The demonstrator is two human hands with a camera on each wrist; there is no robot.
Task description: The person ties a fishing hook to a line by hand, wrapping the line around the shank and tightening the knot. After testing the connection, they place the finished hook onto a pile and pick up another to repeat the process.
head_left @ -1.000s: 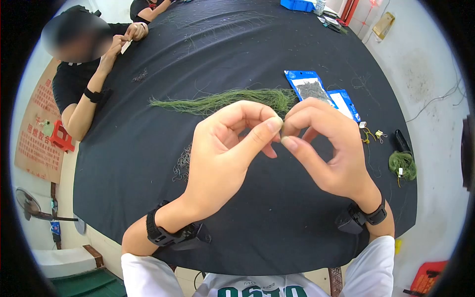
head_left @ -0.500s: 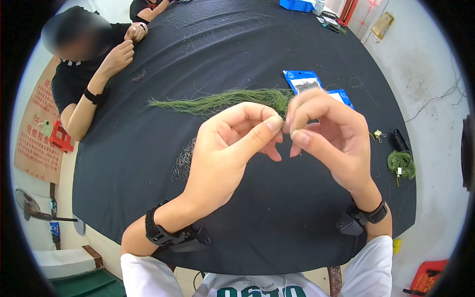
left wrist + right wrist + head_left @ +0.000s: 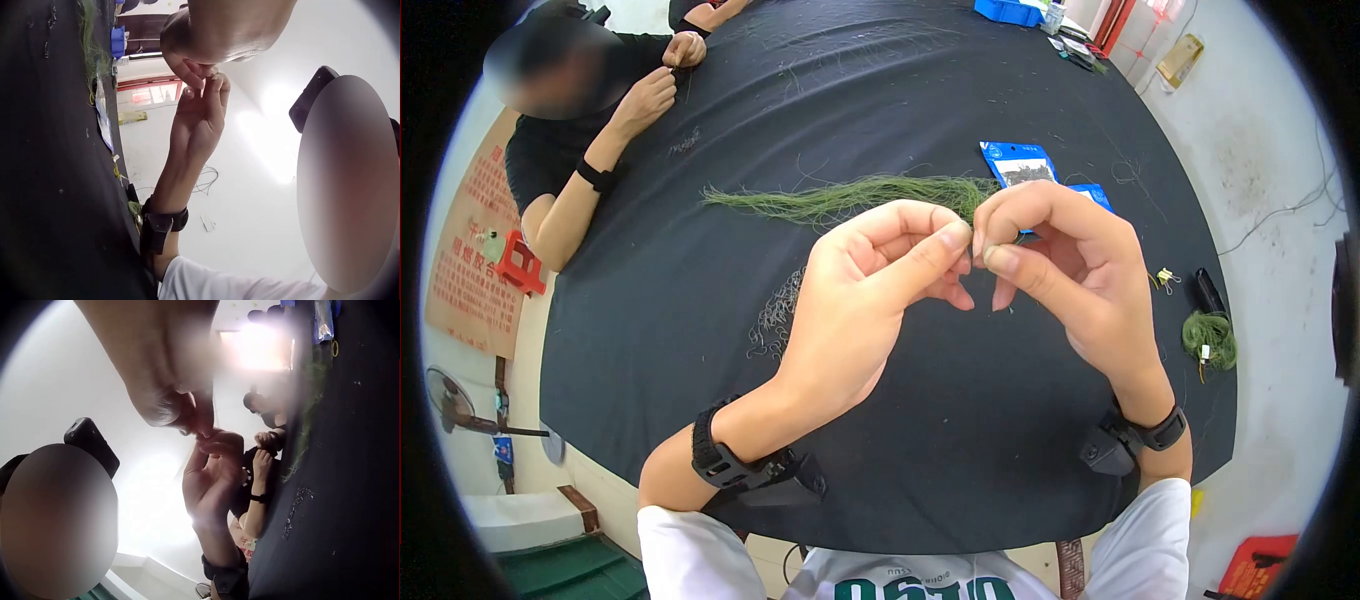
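In the head view my left hand (image 3: 865, 300) and right hand (image 3: 1080, 260) meet above the table, fingertips almost touching. Thumb and index finger of each pinch together on something tiny; what it is I cannot tell, as the fingertips hide it. The other fingers curl loosely. Behind the hands lies a long bundle of thin green fishing line (image 3: 830, 200). A pile of small metal hooks (image 3: 775, 315) lies left of my left hand, partly covered by it. Both wrist views show the left hand (image 3: 215, 472) and right hand (image 3: 197, 128) joined at the fingertips, raised off the table.
A black cloth (image 3: 960, 460) covers the table. Blue packets (image 3: 1015, 160) lie beyond my right hand. At the right edge are a green line coil (image 3: 1208, 340), a black object (image 3: 1208, 290) and a binder clip (image 3: 1166, 277). Another person (image 3: 570, 150) works at the left, near a small dark pile (image 3: 685, 140).
My right hand's fingers lifted slightly away and came back to the left fingertips, the hand turning a little. My left hand keeps its pinch nearly in place. The other person's hands shifted.
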